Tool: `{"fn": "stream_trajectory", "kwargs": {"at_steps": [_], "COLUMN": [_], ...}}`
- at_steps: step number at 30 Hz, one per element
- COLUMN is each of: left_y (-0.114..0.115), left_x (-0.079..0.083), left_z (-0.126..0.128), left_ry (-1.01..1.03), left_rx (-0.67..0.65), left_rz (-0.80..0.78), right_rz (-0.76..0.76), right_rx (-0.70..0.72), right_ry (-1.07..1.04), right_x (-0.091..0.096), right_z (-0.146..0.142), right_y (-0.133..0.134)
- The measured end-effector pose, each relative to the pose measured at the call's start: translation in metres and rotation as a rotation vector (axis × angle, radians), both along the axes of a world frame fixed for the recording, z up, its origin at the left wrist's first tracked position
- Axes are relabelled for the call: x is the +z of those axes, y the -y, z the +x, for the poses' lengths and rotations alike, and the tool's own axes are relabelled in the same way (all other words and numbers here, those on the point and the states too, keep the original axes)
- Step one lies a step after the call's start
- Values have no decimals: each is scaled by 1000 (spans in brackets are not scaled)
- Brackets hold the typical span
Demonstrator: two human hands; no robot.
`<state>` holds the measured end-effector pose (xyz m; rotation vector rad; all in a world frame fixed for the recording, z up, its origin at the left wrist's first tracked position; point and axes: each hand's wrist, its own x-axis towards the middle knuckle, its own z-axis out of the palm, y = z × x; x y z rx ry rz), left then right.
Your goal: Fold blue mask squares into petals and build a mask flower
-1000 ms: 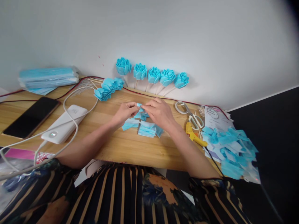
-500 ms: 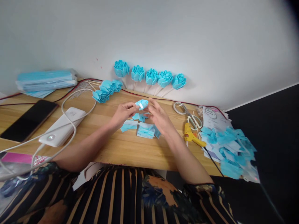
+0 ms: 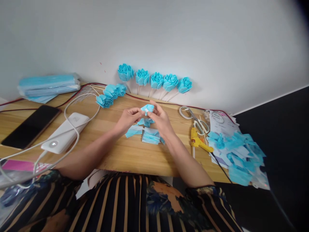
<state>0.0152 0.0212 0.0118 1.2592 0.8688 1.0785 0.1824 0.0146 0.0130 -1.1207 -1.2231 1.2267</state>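
Observation:
A small folded piece of blue and white mask fabric (image 3: 149, 107) is held up above the desk between both hands. My left hand (image 3: 129, 118) pinches its left edge between thumb and fingers. From the right, my right hand (image 3: 161, 117) grips it with the thumb on the near side and fingers behind. Below them lie some crumpled blue pieces (image 3: 145, 122), partly hidden. Nearer to me are a flat blue piece (image 3: 134, 130) and a small stack of cut blue pieces (image 3: 150, 135); my right wrist covers part of the pieces beside it.
Several blue fabric flowers (image 3: 156, 80) on sticks lean on the wall; others (image 3: 111, 93) lie left. At right are tape (image 3: 184, 112), scissors (image 3: 201, 125), a yellow glue gun (image 3: 200, 141) and scraps (image 3: 243, 156). A phone (image 3: 31, 125), power bank (image 3: 65, 132) and mask pack (image 3: 49, 85) are left.
My right hand has moved in to the left, and its thumb has closed onto the fabric piece. My left hand keeps its pinch, and the view has shifted slightly.

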Motion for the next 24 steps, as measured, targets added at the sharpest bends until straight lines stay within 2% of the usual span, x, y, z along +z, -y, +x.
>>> {"fn": "stream_trajectory", "kwargs": {"at_steps": [4,13,20,24], "left_y": [-4,-6,-7,-7], "left_x": [-2,1,-4,-2], "left_z": [-4,-2,-4,-3], "left_ry": [16,-21,-3,-18], "left_rx": [15,20,3,14], "left_rz": [-4,-41,-46,-68], "right_rz": [48,103,55,32], "right_rx": [-20,48,118,64], "right_ry": [82,178,31,-13], "right_x": [-2,-11,-9,0], "right_z": [2,0,11,18], "right_y": [-1,2,2,2]}}
